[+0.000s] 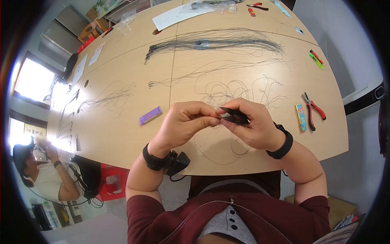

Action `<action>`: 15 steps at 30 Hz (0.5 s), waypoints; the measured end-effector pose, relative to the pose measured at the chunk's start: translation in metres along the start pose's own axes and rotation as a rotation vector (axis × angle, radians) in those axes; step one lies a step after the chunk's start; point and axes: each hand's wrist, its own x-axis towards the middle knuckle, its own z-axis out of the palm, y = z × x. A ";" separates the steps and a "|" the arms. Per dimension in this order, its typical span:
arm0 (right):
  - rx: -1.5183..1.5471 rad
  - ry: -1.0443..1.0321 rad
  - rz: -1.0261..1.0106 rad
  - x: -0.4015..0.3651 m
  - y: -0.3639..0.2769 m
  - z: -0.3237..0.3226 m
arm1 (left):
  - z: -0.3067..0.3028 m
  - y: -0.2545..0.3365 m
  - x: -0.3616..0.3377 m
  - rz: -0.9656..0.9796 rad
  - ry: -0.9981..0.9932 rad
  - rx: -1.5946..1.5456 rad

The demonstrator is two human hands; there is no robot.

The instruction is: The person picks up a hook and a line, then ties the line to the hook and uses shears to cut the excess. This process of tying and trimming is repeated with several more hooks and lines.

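Over the near part of the table, my two hands meet at their fingertips. My left hand (pixel 185 124) is closed in a pinch, thumb against forefinger, on the end of a thin dark cord. Black snips (pixel 235 116) are gripped in my right hand (pixel 260 128), their tips right at the left fingertips. The pinched end itself is mostly hidden by the fingers. Loose curled cords (pixel 227 90) spread on the table just beyond the hands, and one strand loops below them. Each wrist wears a black band; the left one carries a small black device (pixel 178 163).
A purple lighter-like box (pixel 150 115) lies left of my hands. To the right are red-handled pliers (pixel 312 112) and a patterned small box (pixel 300 117). A long bundle of dark cords (pixel 227 40) stretches across the back. Another person (pixel 53 171) sits at the far left.
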 end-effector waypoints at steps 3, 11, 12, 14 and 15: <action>-0.032 0.000 -0.024 -0.001 0.001 -0.001 | 0.002 -0.002 0.000 -0.023 -0.007 -0.011; -0.074 0.017 0.067 -0.001 -0.001 -0.002 | 0.006 -0.003 0.002 -0.031 0.017 0.022; -0.080 0.004 0.104 0.000 -0.004 -0.004 | 0.007 -0.001 0.003 0.015 0.045 0.046; -0.086 -0.012 0.150 0.001 -0.005 -0.005 | 0.008 0.000 0.004 0.110 0.098 0.065; -0.086 -0.015 0.159 0.001 -0.003 -0.005 | 0.008 -0.002 0.005 0.159 0.121 0.061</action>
